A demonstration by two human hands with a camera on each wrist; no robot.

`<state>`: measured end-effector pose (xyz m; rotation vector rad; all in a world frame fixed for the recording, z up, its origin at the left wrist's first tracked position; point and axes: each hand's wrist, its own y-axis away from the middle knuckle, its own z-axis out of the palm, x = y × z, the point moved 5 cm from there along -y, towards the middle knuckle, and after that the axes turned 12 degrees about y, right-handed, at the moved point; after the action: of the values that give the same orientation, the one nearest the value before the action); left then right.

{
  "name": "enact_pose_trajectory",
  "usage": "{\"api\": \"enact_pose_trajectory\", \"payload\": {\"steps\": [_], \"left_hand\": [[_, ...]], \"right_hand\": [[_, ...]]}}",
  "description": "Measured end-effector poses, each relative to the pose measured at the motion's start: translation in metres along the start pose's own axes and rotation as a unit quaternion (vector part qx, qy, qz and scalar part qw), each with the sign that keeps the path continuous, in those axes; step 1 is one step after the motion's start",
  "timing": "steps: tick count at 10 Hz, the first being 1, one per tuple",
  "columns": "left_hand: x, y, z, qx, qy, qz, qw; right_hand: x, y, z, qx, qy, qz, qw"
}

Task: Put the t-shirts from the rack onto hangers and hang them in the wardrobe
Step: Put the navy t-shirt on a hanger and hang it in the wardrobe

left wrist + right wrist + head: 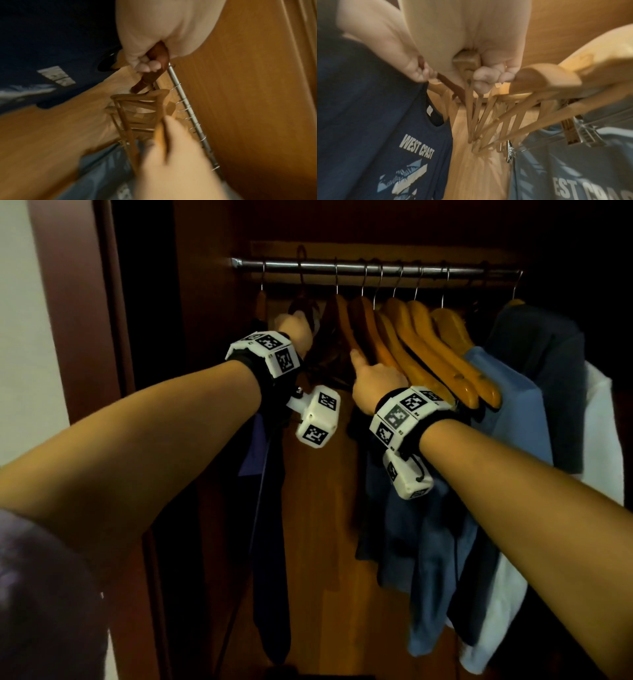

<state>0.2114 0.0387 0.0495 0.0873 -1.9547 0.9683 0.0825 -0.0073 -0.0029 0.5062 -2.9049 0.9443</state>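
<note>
In the head view my left hand (296, 332) is raised under the wardrobe rail (376, 268) and grips a dark brown hanger (303, 306). A navy "West Coast" t-shirt (270, 508) hangs from it. The left wrist view shows the fingers (145, 65) curled round the dark hanger (154, 75) beside the rail (187, 108). My right hand (375, 381) grips the shoulder of an empty light wooden hanger (467, 60), just right of the dark one. In the right wrist view the navy t-shirt (368, 121) fills the left side.
Several empty wooden hangers (428, 344) crowd the middle of the rail. Right of them hang a light blue t-shirt (507, 405), a dark t-shirt (548, 371) and a white garment (603, 440). The wardrobe's brown side panel (85, 302) stands at the left.
</note>
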Motion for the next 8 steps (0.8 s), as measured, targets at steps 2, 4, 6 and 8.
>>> {"api": "enact_pose_trajectory", "payload": {"steps": [2,4,6,8], "left_hand": [[0.019,0.022,-0.011,0.039,0.056,0.028,0.997],[0.002,0.046,-0.026,0.128,0.099,-0.017,0.987],[0.0,0.072,-0.048,0.151,0.036,0.04,0.987],[-0.002,0.096,-0.071,0.138,-0.024,0.04,0.989]], "right_hand": [[0.003,0.0,0.001,0.011,-0.009,-0.003,1.0],[0.008,-0.003,0.004,0.017,-0.036,-0.013,0.999],[0.019,-0.001,0.01,0.006,-0.05,-0.016,0.999],[0.019,0.029,0.003,0.03,-0.043,0.021,0.998]]}}
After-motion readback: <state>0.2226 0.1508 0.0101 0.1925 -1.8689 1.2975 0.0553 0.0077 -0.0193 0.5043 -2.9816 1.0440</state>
